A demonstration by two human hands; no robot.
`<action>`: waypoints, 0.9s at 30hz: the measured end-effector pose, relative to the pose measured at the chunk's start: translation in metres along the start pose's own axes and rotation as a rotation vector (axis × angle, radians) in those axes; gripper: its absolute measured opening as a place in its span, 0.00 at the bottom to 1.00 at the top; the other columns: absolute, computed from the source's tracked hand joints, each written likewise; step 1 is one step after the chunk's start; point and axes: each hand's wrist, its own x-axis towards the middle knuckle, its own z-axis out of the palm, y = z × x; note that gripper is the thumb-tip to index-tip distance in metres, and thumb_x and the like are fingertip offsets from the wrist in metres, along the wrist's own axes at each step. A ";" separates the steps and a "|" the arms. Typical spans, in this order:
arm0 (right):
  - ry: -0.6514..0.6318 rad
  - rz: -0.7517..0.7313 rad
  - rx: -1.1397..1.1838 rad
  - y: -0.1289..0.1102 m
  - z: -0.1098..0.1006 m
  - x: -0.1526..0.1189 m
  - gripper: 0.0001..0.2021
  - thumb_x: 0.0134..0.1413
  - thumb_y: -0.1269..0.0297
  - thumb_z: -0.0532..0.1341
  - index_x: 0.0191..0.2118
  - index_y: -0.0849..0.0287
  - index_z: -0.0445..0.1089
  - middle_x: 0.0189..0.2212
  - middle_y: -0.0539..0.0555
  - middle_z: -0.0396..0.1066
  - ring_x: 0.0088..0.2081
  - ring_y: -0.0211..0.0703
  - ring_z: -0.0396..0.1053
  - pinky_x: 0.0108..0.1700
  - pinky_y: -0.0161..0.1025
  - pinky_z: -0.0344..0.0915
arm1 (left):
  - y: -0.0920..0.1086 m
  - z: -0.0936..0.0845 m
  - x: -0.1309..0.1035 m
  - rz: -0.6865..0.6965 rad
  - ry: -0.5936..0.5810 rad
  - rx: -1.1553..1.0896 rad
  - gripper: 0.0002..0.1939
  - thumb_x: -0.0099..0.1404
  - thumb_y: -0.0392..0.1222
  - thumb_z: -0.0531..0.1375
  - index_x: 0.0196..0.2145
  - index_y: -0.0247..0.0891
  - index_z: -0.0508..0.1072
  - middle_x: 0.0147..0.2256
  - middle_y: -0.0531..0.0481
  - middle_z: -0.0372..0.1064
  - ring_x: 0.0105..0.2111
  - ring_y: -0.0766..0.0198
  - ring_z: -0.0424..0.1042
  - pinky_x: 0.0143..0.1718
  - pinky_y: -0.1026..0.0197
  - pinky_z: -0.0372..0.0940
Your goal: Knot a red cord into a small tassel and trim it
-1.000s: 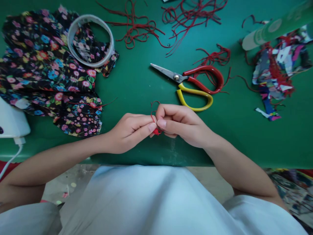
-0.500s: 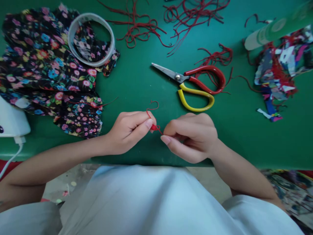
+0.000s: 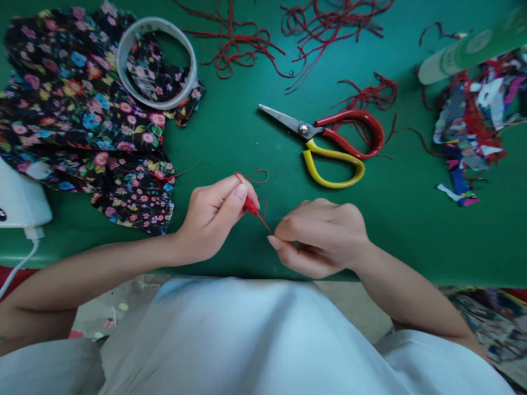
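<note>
A green table top (image 3: 230,142) is being seen from above, filling most of the view; below its near edge a strip of pale, paint-speckled floor (image 3: 119,307) is being shown, with the person's white garment (image 3: 247,340) at 6 o'clock. A short red cord (image 3: 252,207) is being held near the table's front edge, just below centre: its knotted part is being pinched between thumb and forefinger of the left hand (image 3: 209,219), a loose curl trailing up to 12 o'clock of that hand, while the other end is being pinched by the curled, pressed-together fingers of the right hand (image 3: 325,238), the cord being stretched taut between the two. Scissors (image 3: 325,140) with one red and one yellow handle are lying at 1 o'clock of the hands, blades closed. Floral fabric pieces (image 3: 82,115) are being piled at 10 o'clock, a clear tape roll (image 3: 156,60) resting on them. Loose red cords (image 3: 288,33) are being scattered at 12 o'clock, colourful scraps (image 3: 473,126) at 2 o'clock under a green-and-white tube (image 3: 465,52) whose label is too blurred to be read. A white device (image 3: 20,200) is sitting at 9 o'clock.
</note>
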 end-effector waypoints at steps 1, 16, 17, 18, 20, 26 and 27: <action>0.003 -0.005 0.001 0.000 0.000 0.001 0.13 0.56 0.76 0.58 0.26 0.54 0.57 0.15 0.43 0.53 0.17 0.32 0.51 0.21 0.34 0.50 | 0.001 0.000 0.000 -0.009 0.016 0.002 0.18 0.75 0.48 0.50 0.30 0.39 0.70 0.19 0.57 0.56 0.18 0.72 0.57 0.20 0.66 0.54; 0.001 -0.094 -0.015 -0.006 0.006 -0.005 0.16 0.57 0.79 0.59 0.24 0.55 0.55 0.15 0.44 0.56 0.18 0.32 0.54 0.24 0.37 0.51 | 0.000 -0.002 0.000 -0.074 0.044 -0.001 0.19 0.74 0.46 0.51 0.26 0.38 0.68 0.16 0.58 0.57 0.16 0.72 0.59 0.19 0.67 0.55; 0.001 -0.102 -0.015 -0.007 0.006 -0.006 0.15 0.57 0.78 0.60 0.25 0.55 0.56 0.15 0.44 0.55 0.18 0.32 0.54 0.24 0.38 0.50 | 0.000 -0.002 0.001 -0.078 0.040 -0.025 0.19 0.74 0.46 0.52 0.26 0.38 0.67 0.16 0.58 0.56 0.16 0.73 0.59 0.19 0.67 0.55; -0.004 -0.109 -0.014 -0.008 0.006 -0.006 0.15 0.57 0.78 0.60 0.26 0.55 0.57 0.16 0.44 0.55 0.18 0.32 0.54 0.24 0.38 0.50 | 0.000 -0.002 0.001 -0.085 0.037 -0.049 0.19 0.74 0.46 0.52 0.25 0.38 0.66 0.16 0.58 0.56 0.16 0.73 0.59 0.18 0.68 0.55; -0.023 -0.118 -0.013 -0.010 0.006 -0.006 0.14 0.57 0.78 0.60 0.27 0.55 0.58 0.16 0.44 0.54 0.18 0.33 0.54 0.24 0.39 0.50 | 0.000 -0.001 0.002 -0.100 0.034 -0.087 0.19 0.74 0.46 0.52 0.25 0.38 0.65 0.16 0.59 0.55 0.16 0.73 0.59 0.17 0.68 0.54; 0.049 -0.051 0.041 -0.009 0.005 -0.001 0.12 0.58 0.77 0.58 0.27 0.54 0.59 0.16 0.44 0.56 0.18 0.32 0.56 0.23 0.36 0.54 | 0.003 -0.004 0.005 0.037 0.049 0.015 0.19 0.75 0.46 0.50 0.27 0.39 0.68 0.16 0.57 0.60 0.16 0.73 0.60 0.19 0.68 0.58; 0.081 -0.030 0.054 -0.008 0.004 -0.001 0.12 0.58 0.76 0.58 0.27 0.54 0.60 0.16 0.44 0.57 0.18 0.32 0.56 0.23 0.35 0.55 | 0.004 -0.006 0.006 0.071 0.052 0.055 0.19 0.75 0.46 0.50 0.29 0.39 0.70 0.17 0.57 0.62 0.16 0.73 0.61 0.19 0.68 0.59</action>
